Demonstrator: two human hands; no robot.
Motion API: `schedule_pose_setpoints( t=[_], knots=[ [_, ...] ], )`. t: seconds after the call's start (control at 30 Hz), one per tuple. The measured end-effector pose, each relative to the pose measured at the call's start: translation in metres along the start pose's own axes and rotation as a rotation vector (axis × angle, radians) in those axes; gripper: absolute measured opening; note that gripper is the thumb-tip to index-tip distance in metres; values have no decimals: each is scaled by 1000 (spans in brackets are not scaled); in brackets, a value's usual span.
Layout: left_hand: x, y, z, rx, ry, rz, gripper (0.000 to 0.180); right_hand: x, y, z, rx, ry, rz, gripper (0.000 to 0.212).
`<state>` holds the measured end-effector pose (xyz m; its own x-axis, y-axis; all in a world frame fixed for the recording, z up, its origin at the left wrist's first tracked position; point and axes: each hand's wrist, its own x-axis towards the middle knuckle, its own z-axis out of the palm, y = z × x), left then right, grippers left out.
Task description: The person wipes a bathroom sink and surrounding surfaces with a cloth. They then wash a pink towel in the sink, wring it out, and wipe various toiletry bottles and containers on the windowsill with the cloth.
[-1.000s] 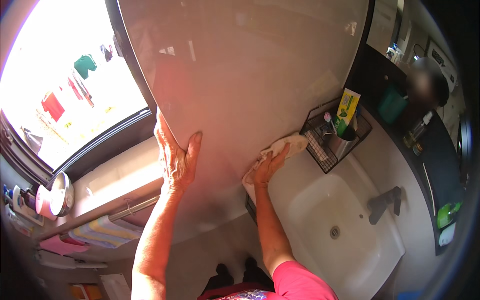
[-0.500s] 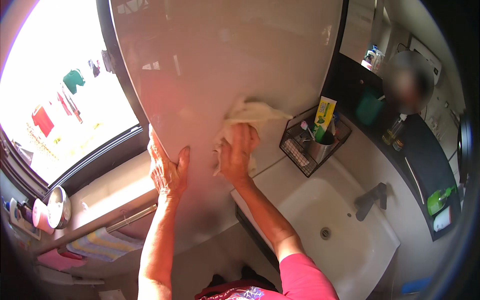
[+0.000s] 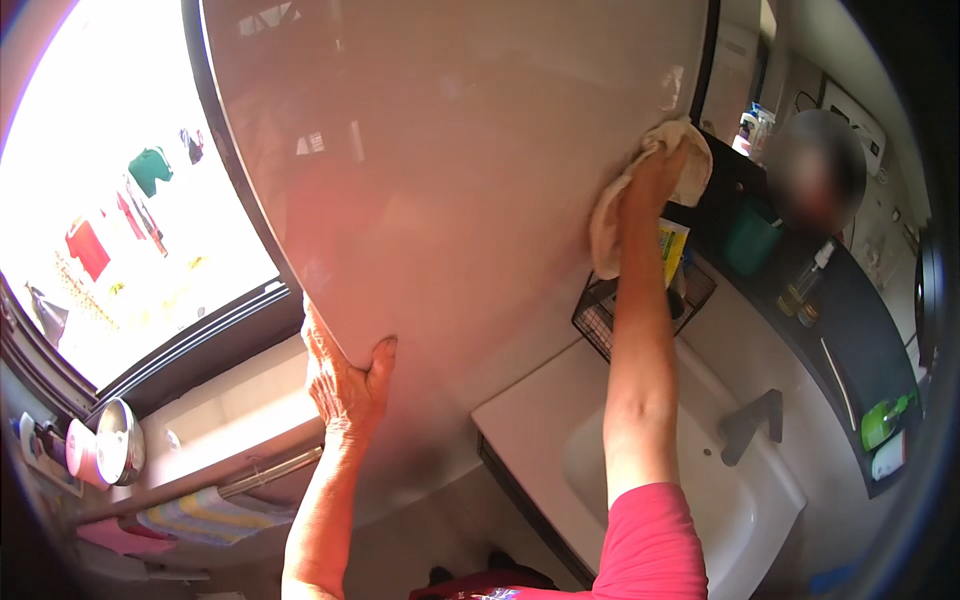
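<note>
A cream cloth (image 3: 607,225) is bunched under my right hand (image 3: 655,185), which presses it against the right edge of a glossy, pale wall panel (image 3: 440,220). My right arm reaches across the sink, and its forearm partly covers a black wire basket (image 3: 598,318). A yellow and green tube (image 3: 673,245) stands in that basket, half hidden. Farther left, my left hand (image 3: 348,390) rests on the panel's edge beside the window. Its thumb is spread on the face while the fingers lie along the side, some of them out of sight.
Below the basket is a white sink (image 3: 530,405) with a grey faucet (image 3: 752,425). A dark shelf (image 3: 800,345) on the right carries bottles, including a green pump bottle (image 3: 882,422). Left, a metal bowl (image 3: 120,440) stands on the sill above a striped towel (image 3: 205,515).
My right hand has swept the cloth up and to the right, from mid-panel to the right edge above the basket. My left hand stays at the panel's edge.
</note>
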<state>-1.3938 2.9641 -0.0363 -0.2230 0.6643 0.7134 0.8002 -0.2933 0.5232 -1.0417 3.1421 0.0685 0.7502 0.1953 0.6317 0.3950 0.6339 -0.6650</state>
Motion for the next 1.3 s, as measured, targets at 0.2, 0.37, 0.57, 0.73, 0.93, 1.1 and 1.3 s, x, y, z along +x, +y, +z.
schedule_pose_setpoints(
  t=[0.2, 0.37, 0.57, 0.73, 0.93, 1.1, 1.3],
  knots=[
    [3, 0, -4, -69, -84, -89, 90, -87, -77, 5, 191, -225, -5, 45],
    [4, 0, -7, -56, -77, -75, 91, -201, -121, -17, -71, -726, -827, 44],
    [7, -1, -12, -33, -43, -22, 96, -170, -133, 21, -49, -698, -950, 43],
    [8, 3, -10, -2, -81, 18, 103, -103, -140, 59, -47, -445, -797, 42],
    [7, 6, -15, 43, -138, -18, 102, -194, -129, 10, 62, -696, -940, 40],
    [6, -5, -8, 89, -230, -17, 104, -221, -116, -21, 71, -961, -1096, 39],
    [7, 10, -11, 51, -89, -59, 116, -133, -150, 24, 36, -595, -979, 38]
  ],
)
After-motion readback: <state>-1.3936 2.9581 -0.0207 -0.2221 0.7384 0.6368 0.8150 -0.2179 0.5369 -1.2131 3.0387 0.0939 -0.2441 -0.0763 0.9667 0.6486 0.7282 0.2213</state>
